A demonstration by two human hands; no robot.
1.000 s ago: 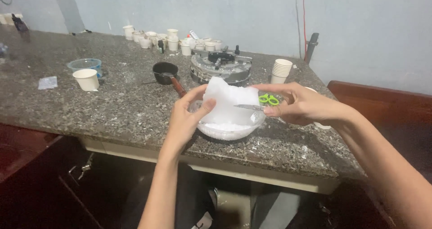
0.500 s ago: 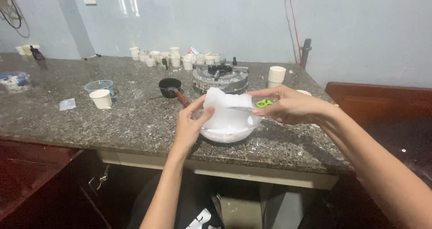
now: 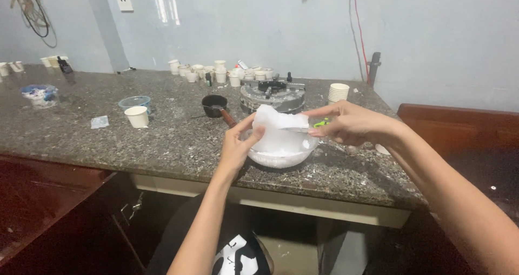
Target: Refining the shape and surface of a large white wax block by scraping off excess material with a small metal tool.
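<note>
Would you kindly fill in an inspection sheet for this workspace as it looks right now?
Surface: speckled grey granite counter, white crumbs near its front edge.
Job's things: white block over clear glass bowl.
Clutter: white paper cup, stacked cups, small black pan, round grey metal device.
Hands: left hand and right hand both hold the block.
Cables: red wire on wall.
Surroundings: pale blue wall.
</note>
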